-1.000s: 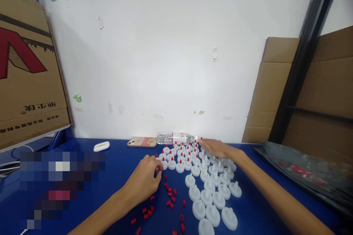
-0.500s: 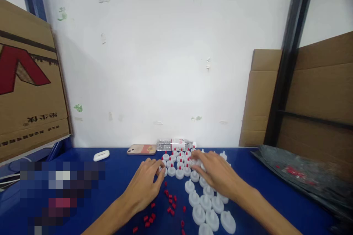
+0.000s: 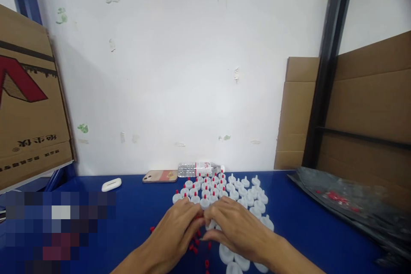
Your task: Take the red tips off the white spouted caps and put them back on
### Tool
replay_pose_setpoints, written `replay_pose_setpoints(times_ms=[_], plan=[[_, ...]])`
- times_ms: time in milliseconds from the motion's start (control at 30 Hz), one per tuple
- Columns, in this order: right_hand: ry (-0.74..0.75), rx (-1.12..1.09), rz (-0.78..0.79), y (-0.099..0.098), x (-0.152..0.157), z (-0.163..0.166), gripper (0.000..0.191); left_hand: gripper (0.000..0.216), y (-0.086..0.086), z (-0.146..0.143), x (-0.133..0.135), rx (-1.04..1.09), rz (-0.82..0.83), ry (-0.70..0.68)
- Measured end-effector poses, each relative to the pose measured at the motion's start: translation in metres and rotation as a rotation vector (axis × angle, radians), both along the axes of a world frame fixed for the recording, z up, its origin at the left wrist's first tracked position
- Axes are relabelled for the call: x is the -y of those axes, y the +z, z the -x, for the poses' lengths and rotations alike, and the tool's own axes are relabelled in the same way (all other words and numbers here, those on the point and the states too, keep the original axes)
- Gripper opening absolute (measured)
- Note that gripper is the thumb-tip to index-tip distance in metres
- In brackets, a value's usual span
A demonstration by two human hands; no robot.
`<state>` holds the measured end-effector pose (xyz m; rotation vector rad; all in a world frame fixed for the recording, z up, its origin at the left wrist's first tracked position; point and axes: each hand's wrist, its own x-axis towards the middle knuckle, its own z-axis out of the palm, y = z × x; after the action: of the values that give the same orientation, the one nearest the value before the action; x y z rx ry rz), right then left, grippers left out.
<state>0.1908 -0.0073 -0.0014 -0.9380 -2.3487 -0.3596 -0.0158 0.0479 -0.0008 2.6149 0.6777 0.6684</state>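
Observation:
My left hand (image 3: pixel 178 229) and my right hand (image 3: pixel 239 224) meet low in the middle, fingertips close together. A bit of red shows between my left thumb and index finger, which look pinched on a small red cap (image 3: pixel 199 217). My right fingers are curled, the thumb lower down; what they hold is hidden. A white nozzle lid (image 3: pixel 210 225) partly shows beneath them. Just beyond stand several red-tipped white lids (image 3: pixel 204 202) in rows. Lids with bare nozzles (image 3: pixel 259 206) lie to the right. Loose red caps (image 3: pixel 207 263) are scattered below the hands.
Along the wall lie a clear bottle (image 3: pixel 195 169), a phone (image 3: pixel 160 176) and a white oval case (image 3: pixel 111 184) on the blue table (image 3: pixel 135 209). A dark plastic bag (image 3: pixel 349 205) with red pieces lies right. Cardboard boxes (image 3: pixel 32 137) flank both sides.
My left hand has moved down and right, away from the red-tipped lids. My right hand has moved down and left, off the lids, to meet it. The view has shifted slightly.

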Motion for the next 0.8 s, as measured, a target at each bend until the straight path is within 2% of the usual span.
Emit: replay_pose_setpoints(times_ms=[167,233,300,400,533,633,800], plan=[[0.016,0.128,-0.156,0.007,-0.006,-0.011,0.004,0.045,0.001,0.000,-0.003,0.106,0.125,0.016],[-0.043,0.154,-0.219,0.013,-0.012,-0.027,0.016,0.051,0.004,0.002,-0.008,0.146,0.214,0.043],[-0.172,0.070,-0.228,0.019,-0.018,-0.050,0.015,0.053,0.007,0.006,-0.014,0.164,0.216,0.110],[-0.417,-0.040,-0.160,0.024,-0.029,-0.088,0.015,0.048,0.009,0.010,-0.023,0.123,0.039,0.247],[-0.656,-0.104,0.015,0.016,-0.042,-0.124,0.041,0.038,0.007,0.013,-0.029,0.014,-0.077,0.331],[-0.721,-0.098,0.117,0.002,-0.049,-0.137,0.053,0.033,0.005,0.013,-0.030,-0.042,-0.124,0.343],[-0.775,-0.096,0.296,-0.019,-0.056,-0.147,0.060,0.032,0.003,0.013,-0.029,-0.126,-0.141,0.355]])
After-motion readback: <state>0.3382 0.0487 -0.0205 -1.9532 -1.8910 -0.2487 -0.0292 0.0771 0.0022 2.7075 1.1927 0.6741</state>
